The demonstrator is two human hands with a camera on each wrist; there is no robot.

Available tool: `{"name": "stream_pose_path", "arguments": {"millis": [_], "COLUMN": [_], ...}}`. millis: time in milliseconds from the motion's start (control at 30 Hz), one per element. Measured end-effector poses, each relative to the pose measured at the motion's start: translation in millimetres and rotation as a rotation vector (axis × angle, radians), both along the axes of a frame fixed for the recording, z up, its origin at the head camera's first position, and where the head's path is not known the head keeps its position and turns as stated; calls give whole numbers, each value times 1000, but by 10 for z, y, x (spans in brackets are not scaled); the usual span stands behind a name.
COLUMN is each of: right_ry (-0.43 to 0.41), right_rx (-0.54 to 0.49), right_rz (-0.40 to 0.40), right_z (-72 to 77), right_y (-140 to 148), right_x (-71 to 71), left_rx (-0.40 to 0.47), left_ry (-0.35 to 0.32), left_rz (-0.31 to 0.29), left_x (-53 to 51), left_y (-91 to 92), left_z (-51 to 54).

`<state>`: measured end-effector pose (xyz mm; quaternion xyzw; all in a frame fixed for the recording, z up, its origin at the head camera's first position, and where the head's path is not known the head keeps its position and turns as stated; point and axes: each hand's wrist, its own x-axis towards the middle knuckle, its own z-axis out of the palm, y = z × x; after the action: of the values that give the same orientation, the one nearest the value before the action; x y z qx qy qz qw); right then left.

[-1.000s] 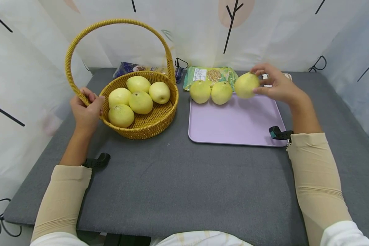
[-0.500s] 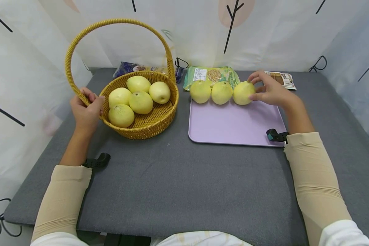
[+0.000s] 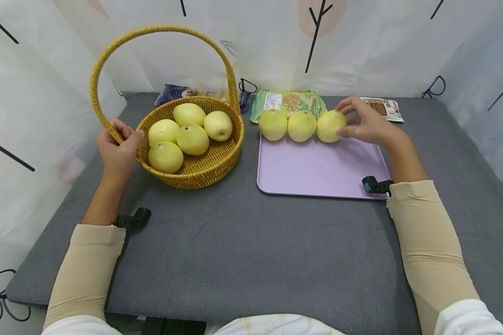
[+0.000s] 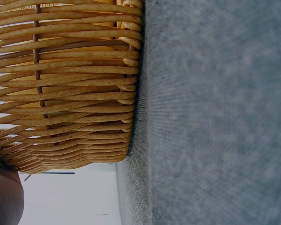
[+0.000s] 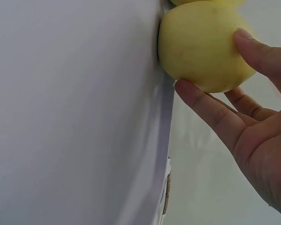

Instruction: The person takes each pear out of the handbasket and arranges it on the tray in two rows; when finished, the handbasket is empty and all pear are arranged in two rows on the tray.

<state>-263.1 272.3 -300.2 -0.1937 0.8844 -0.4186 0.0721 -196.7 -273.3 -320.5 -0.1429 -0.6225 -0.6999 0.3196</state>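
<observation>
My left hand point(image 3: 119, 151) grips the lower left end of the handle of a yellow wicker basket point(image 3: 205, 172). Inside the basket lie several yellow-green apples point(image 3: 192, 139). In the left wrist view the woven basket wall point(image 4: 84, 89) fills the left half. Along the far edge of a lilac tray point(image 3: 314, 172) three apples form a row. The rightmost apple point(image 3: 330, 126) is held by my right hand point(image 3: 366, 123) from its right side. In the right wrist view thumb and fingertips touch this apple point(image 5: 203, 47), which sits on the tray surface point(image 5: 75, 117).
Behind the tray lies a green food packet point(image 3: 295, 103). A brown and white packet point(image 3: 385, 109) is to its right, and a dark blue packet point(image 3: 172, 93) is partly hidden behind the basket. Grey cloth point(image 3: 243, 251) covers the table, with a patterned white curtain point(image 3: 268, 42) behind.
My right hand has lowered the apple leftward and down to the right end of the row, then shifted slightly left against its neighbour. The left hand and basket stay in place.
</observation>
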Motion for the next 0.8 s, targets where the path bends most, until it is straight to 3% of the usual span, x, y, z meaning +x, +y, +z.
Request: {"name": "stream_pose_path", "arguments": {"millis": [267, 533, 633, 800], "right_ry": [-12, -45, 24, 245], "right_rx": [22, 121, 144, 265], "right_rz": [-9, 6, 24, 47], "right_z": [15, 54, 73, 193], "right_y": [-10, 7, -3, -126], "right_x": [14, 9, 8, 28], "left_rx": [-3, 1, 11, 68], "left_ry": [10, 9, -5, -41], "left_rz": [3, 0, -4, -5], "left_x": [-6, 4, 2, -27], "left_y": [13, 11, 2, 9], "left_z": [-3, -1, 1, -15]}}
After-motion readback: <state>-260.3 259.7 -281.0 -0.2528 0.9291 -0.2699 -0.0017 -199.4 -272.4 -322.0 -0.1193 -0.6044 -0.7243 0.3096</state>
